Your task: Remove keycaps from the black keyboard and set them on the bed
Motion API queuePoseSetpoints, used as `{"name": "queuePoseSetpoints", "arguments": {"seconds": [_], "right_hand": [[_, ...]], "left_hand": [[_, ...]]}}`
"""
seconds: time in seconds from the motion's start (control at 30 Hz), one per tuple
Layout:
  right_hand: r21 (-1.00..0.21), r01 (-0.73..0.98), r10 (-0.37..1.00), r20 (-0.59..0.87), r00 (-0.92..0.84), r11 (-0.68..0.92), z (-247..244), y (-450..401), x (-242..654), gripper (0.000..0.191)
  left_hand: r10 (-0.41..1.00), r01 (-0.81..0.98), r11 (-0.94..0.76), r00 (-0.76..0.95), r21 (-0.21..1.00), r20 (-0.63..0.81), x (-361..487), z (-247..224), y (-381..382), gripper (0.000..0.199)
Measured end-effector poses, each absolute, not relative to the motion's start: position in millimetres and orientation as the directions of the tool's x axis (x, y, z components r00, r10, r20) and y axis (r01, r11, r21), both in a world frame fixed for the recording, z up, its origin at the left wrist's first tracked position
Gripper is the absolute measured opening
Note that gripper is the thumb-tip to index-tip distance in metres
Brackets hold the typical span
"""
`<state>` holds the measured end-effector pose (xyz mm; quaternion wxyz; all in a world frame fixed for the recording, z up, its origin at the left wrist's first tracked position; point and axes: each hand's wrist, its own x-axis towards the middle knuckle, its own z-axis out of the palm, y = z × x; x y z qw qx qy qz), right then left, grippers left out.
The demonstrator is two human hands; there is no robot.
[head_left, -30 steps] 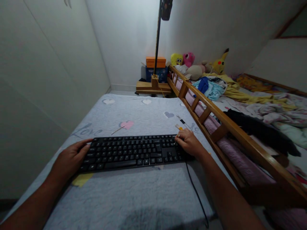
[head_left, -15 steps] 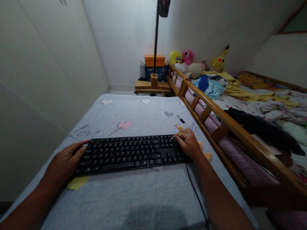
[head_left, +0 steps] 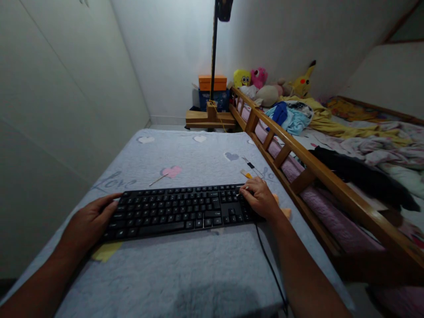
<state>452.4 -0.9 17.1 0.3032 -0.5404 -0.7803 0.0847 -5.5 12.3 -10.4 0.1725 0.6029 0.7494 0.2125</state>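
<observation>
The left hand point(head_left: 86, 223), thumb and forefinger parted, touches the left end of the black plastic keyboard point(head_left: 179, 210) lying on pale-blue fabric point(head_left: 185, 274); its grip I cannot tell. Behind the keyboard lies a thin white cotton swab point(head_left: 158, 179). Over the keyboard's right end, the right hand point(head_left: 259, 197) tightly pinches a slim white stick point(head_left: 237, 194).

Keyboard point(head_left: 168, 212) on cloth point(head_left: 159, 269); cotton swab point(head_left: 159, 179) behind keyboard's left half; bed rail point(head_left: 298, 149) right of cloth.

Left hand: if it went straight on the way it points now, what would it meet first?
The black computer keyboard, at its left end; the left hand seems to touch it, though exact contact is unclear.
</observation>
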Motion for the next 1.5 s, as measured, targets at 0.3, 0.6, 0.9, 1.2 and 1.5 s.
{"name": "queuePoseSetpoints", "arguments": {"seconds": [0.3,0.6,0.9,1.2,1.5], "right_hand": [[-0.453,0.802,0.885,0.426,-0.189,0.389,9.4,5.0,453.5,0.017],[-0.464,0.787,0.901,0.350,-0.257,0.405,19.4,-2.8,454.3,0.018],[-0.473,0.760,0.887,0.346,-0.305,0.446,22.8,-7.1,455.2,0.019],[-0.449,0.762,0.874,0.365,-0.320,0.466,22.0,-9.3,453.7,0.020],[-0.484,0.718,0.862,0.356,-0.361,0.500,21.4,-9.2,445.4,0.017]], "left_hand": [[0.977,0.846,0.158,-0.208,0.510,0.043,-4.4,-10.3,10.9,0.055],[0.979,0.855,0.152,-0.198,0.495,0.041,-6.0,-11.9,11.3,0.055],[0.978,0.859,0.156,-0.202,0.488,0.043,-4.9,-11.3,11.6,0.055],[0.978,0.843,0.164,-0.207,0.512,0.026,-3.7,-10.0,10.6,0.054],[0.978,0.845,0.154,-0.204,0.512,0.041,-1.1,-5.6,9.2,0.053]]}}
